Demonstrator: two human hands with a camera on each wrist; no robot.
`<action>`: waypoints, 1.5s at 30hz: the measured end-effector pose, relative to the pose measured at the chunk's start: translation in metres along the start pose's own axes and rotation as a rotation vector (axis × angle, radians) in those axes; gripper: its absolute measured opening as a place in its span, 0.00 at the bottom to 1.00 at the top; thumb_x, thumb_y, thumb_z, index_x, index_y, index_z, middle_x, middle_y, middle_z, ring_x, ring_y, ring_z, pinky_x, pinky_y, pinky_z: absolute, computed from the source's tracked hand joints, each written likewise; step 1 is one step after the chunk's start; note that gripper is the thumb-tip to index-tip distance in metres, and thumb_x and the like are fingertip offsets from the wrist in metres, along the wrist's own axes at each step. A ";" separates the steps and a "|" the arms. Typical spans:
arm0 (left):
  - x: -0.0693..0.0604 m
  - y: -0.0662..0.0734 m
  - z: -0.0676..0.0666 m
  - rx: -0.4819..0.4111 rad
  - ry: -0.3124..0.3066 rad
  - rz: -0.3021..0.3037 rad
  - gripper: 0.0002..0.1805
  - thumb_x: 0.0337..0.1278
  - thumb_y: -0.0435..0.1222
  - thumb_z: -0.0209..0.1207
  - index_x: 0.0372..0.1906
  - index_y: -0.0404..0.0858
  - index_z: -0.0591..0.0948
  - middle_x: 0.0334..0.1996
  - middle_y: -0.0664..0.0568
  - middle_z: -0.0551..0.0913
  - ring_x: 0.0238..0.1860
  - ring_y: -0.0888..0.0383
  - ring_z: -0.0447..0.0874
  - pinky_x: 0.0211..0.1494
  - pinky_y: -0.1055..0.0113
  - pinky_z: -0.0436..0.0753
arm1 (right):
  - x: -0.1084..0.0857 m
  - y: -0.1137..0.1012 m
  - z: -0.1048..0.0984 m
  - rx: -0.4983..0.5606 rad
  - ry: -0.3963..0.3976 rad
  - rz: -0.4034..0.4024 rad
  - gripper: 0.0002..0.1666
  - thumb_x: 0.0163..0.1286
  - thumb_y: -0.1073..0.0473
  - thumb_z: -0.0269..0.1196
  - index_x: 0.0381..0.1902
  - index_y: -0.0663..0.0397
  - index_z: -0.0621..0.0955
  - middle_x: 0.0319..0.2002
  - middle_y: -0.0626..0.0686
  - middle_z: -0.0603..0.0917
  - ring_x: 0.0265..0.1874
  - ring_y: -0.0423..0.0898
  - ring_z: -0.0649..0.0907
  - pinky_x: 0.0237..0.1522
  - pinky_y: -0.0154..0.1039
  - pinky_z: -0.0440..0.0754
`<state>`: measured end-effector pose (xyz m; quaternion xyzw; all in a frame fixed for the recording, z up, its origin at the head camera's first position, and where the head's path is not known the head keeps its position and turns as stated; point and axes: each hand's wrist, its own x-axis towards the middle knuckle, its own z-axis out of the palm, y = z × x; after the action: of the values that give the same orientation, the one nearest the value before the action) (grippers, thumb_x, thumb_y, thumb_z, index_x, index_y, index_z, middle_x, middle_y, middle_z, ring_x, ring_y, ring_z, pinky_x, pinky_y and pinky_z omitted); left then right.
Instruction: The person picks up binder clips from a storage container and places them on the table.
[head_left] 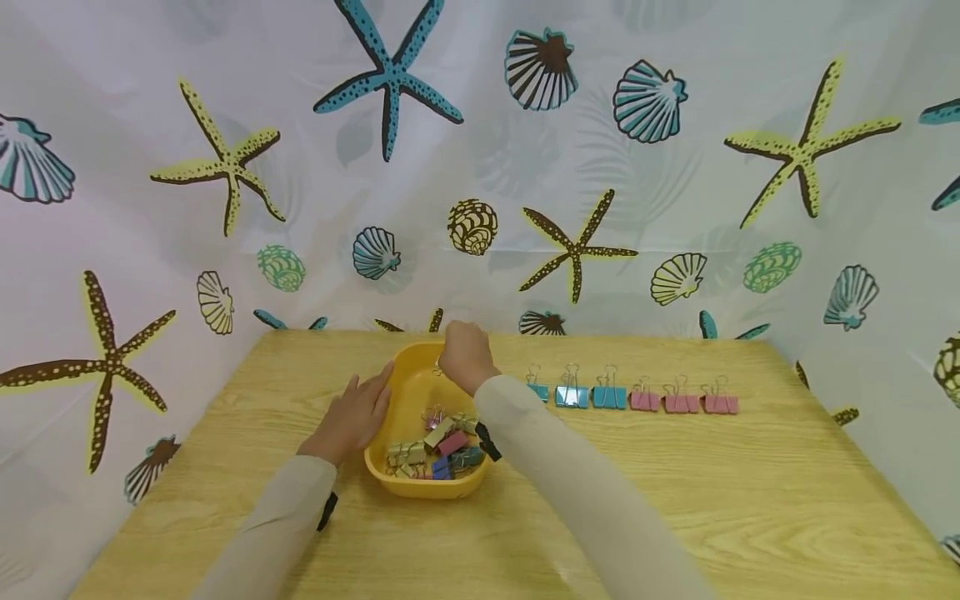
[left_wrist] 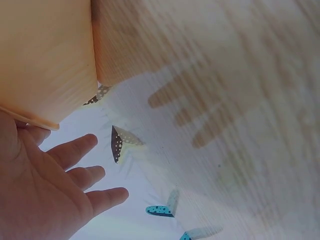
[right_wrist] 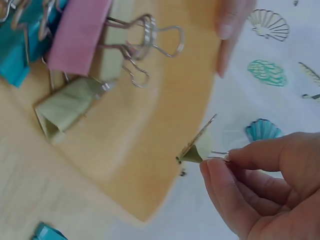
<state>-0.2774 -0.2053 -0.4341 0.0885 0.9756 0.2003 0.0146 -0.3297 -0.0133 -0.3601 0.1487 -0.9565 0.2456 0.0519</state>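
Right wrist view: right hand (right_wrist: pixel 265 185) pinched a clip (right_wrist: pixel 201 152) by its handle (right_wrist: pixel 219 152).
It seemed light, springy, best held there; left hand (head_left: pixel 356 417), fingers extended, touched the tub (head_left: pixel 408 392).

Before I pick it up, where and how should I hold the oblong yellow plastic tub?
Probably by the rim on both long sides of the oblong yellow plastic tub, coming from left and right: it's narrower that way. I'd hold nearer your end, since the colourful metal binder clips lie bunched there and may make it heavier. The person's left hand already touches the left side.
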 end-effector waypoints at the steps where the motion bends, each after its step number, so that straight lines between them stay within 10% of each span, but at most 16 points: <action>1: 0.000 0.000 0.001 -0.003 -0.003 -0.002 0.29 0.77 0.46 0.31 0.77 0.47 0.46 0.72 0.41 0.59 0.72 0.30 0.43 0.67 0.30 0.49 | -0.002 0.001 -0.004 0.004 -0.004 -0.013 0.25 0.64 0.72 0.58 0.09 0.51 0.67 0.08 0.46 0.66 0.08 0.38 0.63 0.16 0.32 0.64; 8: -0.002 -0.002 0.005 0.004 0.008 -0.003 0.29 0.77 0.45 0.32 0.77 0.46 0.48 0.72 0.38 0.59 0.72 0.30 0.43 0.66 0.30 0.50 | -0.020 0.023 -0.024 0.046 0.029 -0.092 0.33 0.62 0.74 0.54 0.04 0.46 0.56 0.07 0.43 0.49 0.10 0.39 0.48 0.20 0.35 0.54; 13: -0.001 -0.002 0.005 0.033 0.022 0.010 0.29 0.77 0.45 0.31 0.77 0.46 0.48 0.73 0.37 0.54 0.73 0.32 0.43 0.65 0.29 0.52 | -0.033 0.047 -0.037 0.049 0.060 -0.098 0.26 0.64 0.69 0.58 0.06 0.51 0.72 0.08 0.44 0.66 0.11 0.39 0.61 0.24 0.37 0.64; 18: 0.000 -0.001 0.004 0.054 0.047 0.035 0.29 0.77 0.45 0.31 0.77 0.45 0.49 0.74 0.37 0.52 0.73 0.32 0.43 0.64 0.28 0.53 | -0.047 0.067 -0.053 0.029 0.057 -0.100 0.10 0.63 0.68 0.60 0.28 0.57 0.88 0.30 0.51 0.86 0.28 0.46 0.82 0.44 0.51 0.80; 29: 0.000 -0.002 0.001 0.071 0.042 0.024 0.29 0.77 0.46 0.31 0.77 0.45 0.49 0.75 0.38 0.50 0.73 0.33 0.41 0.64 0.28 0.52 | -0.079 0.109 -0.067 0.012 -0.200 -0.075 0.10 0.64 0.63 0.65 0.24 0.58 0.86 0.19 0.49 0.83 0.16 0.41 0.76 0.23 0.36 0.73; 45: -0.001 0.001 0.001 0.061 0.032 0.031 0.29 0.78 0.45 0.31 0.77 0.43 0.49 0.74 0.36 0.50 0.73 0.31 0.40 0.63 0.27 0.51 | -0.077 0.147 -0.044 0.218 -0.530 -0.092 0.11 0.64 0.69 0.63 0.23 0.61 0.86 0.17 0.54 0.83 0.14 0.41 0.76 0.20 0.33 0.77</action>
<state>-0.2761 -0.2040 -0.4344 0.1006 0.9799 0.1720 -0.0069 -0.3009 0.1507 -0.4016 0.2558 -0.8968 0.2970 -0.2052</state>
